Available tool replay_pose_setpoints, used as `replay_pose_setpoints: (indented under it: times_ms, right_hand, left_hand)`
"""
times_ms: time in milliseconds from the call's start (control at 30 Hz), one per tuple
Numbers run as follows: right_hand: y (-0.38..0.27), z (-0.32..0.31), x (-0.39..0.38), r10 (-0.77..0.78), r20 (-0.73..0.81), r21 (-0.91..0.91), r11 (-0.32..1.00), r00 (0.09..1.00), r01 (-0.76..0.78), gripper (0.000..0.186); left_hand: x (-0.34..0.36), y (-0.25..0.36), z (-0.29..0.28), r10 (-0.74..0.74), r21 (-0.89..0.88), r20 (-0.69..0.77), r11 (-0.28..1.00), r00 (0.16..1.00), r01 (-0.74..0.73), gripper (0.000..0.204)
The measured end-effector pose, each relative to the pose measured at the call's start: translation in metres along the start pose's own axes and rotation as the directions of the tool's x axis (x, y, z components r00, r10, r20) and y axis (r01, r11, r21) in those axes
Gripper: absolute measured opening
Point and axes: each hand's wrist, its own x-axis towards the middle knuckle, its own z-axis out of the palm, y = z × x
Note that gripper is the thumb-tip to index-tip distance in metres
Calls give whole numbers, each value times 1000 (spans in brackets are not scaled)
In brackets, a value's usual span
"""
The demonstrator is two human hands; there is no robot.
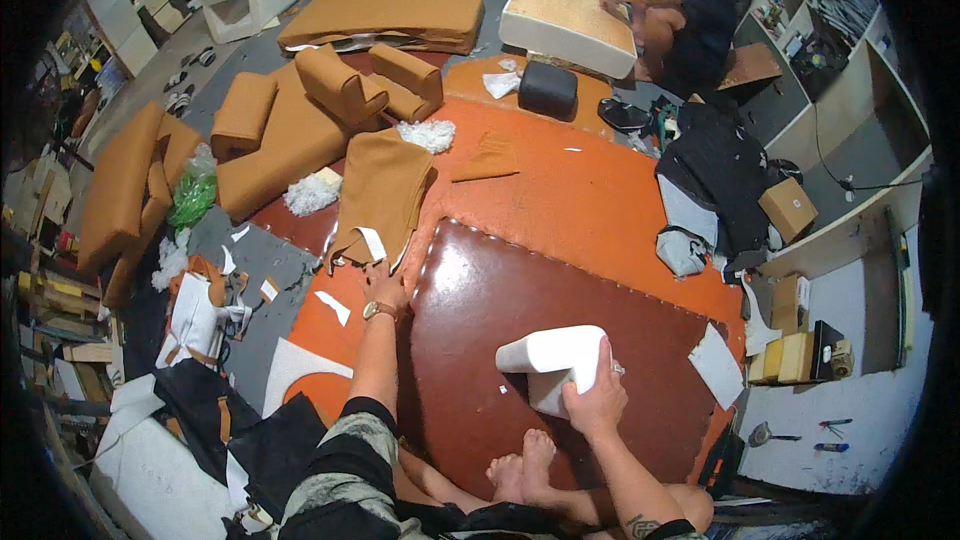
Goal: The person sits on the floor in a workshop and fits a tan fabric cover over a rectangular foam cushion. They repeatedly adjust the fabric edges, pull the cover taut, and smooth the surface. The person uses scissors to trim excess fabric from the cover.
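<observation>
My left hand (385,287), with a watch at its wrist, reaches forward to the near edge of a tan upholstery cover (382,190). Its fingers close on that edge, beside a white strip (371,243). The cover lies loosely folded, stretching away from me. In my right hand (597,392) is a white foam block (560,350) with an angled, stepped shape. Fingers and thumb press on its right side, and it stands over the dark red padded mat (480,310) in front of my bare feet.
Tan upholstered cushion pieces (280,150) are piled at the far left, near a large tan cushion (385,10). Tufts of white stuffing (312,192) lie beside them. A person (680,15) squats at the back right by a foam block (568,25). Dark cloth (710,170) heaps at right.
</observation>
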Motion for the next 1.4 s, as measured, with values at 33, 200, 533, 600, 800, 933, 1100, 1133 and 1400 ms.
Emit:
replay_pose_setpoints:
  times_ms: [33,200,533,600,800,933,1100,1133,1400]
  right_hand:
    - [-2,0,0,-2,0,-7,1000,1000,2,105]
    - [0,-2,-1,7,0,24,1000,1000,-7,104]
    - [-9,-8,-11,33,28,76,997,999,-35,101]
    - [-7,-12,-16,32,38,75,997,999,-35,101]
    - [0,-30,-15,32,149,191,980,988,-61,102]
    - [14,-28,-48,112,1,241,964,994,-109,106]
    - [25,-30,-86,175,-2,262,950,985,-169,106]
    - [23,-32,-90,154,39,250,955,987,-159,106]
    - [30,-15,-140,14,150,221,974,989,-47,114]
  left_hand:
    - [5,-1,3,-9,23,16,1000,1000,8,51]
    - [10,10,-6,20,-37,-110,999,994,-25,53]
    - [-147,-14,-85,-80,-821,-532,292,843,-490,42]
    - [-219,-4,-112,-79,-887,-459,91,885,-452,41]
    - [-343,-19,-152,81,-829,-473,-378,877,-412,46]
    - [-409,-23,-170,94,-838,-468,-361,879,-408,45]
    - [-425,-30,-141,-141,-845,-445,-262,884,-467,37]
    - [-422,-34,-137,-239,-851,-416,-238,877,-469,35]
    - [-440,0,-146,-288,-835,-427,-238,857,-496,17]
